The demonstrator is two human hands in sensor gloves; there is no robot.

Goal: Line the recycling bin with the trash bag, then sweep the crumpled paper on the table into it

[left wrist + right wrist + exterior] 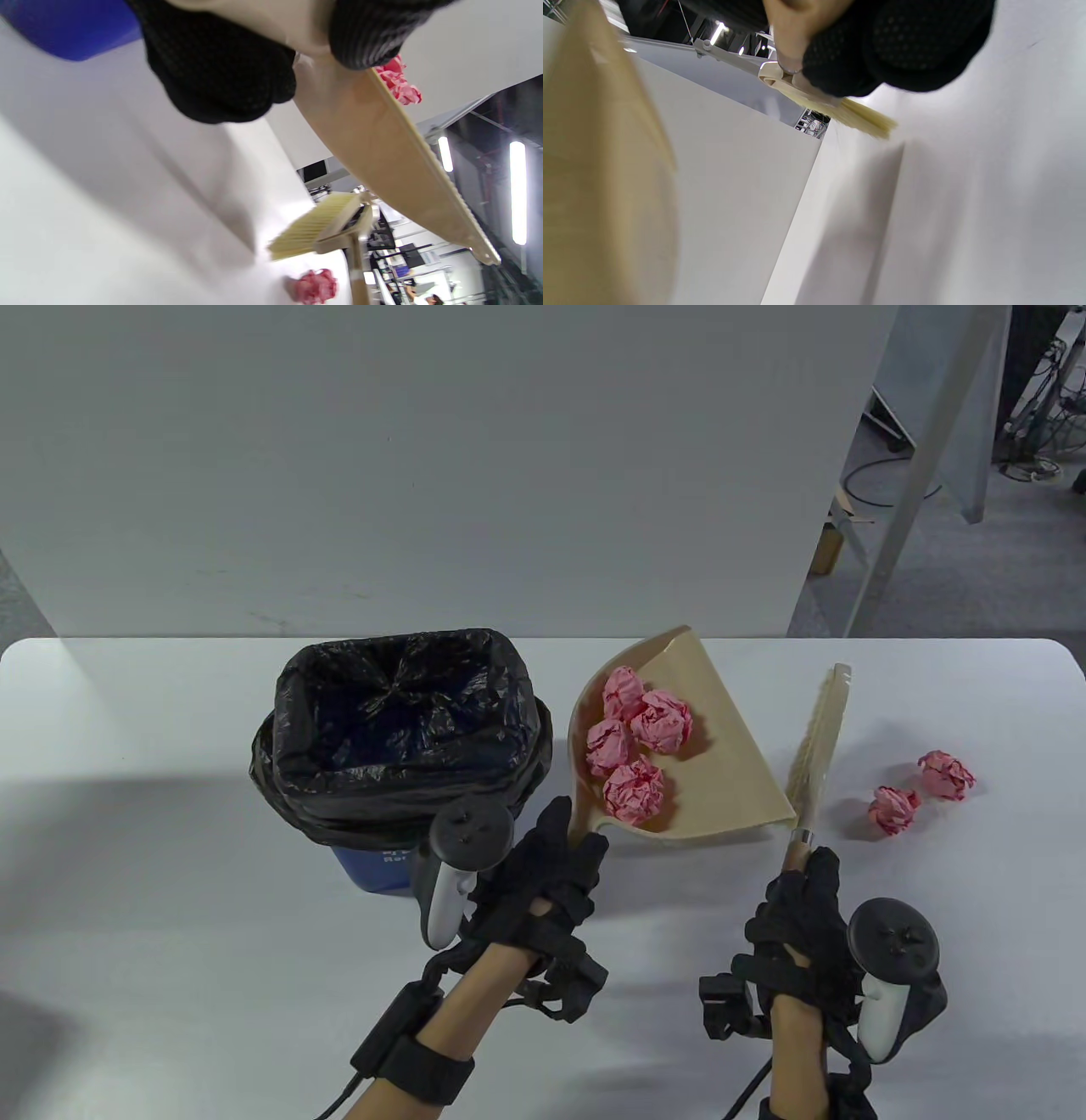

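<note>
A person is standing at a white worktop, both hands in black sensor gloves with a tracker strapped to the back of each.

The left hand is gripping the handle of a tan dustpan, fingers curled tight around it. The left wrist view is showing those fingers wrapped over the handle, with the pan lifted clear of the worktop. Four balls of crumpled pink paper are sitting in the pan, bunched toward its left wall.

The right hand is clenching the wooden handle of a brush, fingers closed around it. The brush is pointing away from the person, just to the right of the pan, its pale bristles facing left. In the right wrist view the bristles are hanging near the worktop; whether they are touching it is not clear.

Two more balls of pink paper, the loose balls, are lying on the worktop to the right of the brush, near each other.

A blue bin is standing just left of the pan. A black bag is lining it, the bag's edge folded down over the rim all the way round. Nothing pink is showing inside the bag. The left hand's tracker is overlapping the bin's near corner in the table view.
</note>
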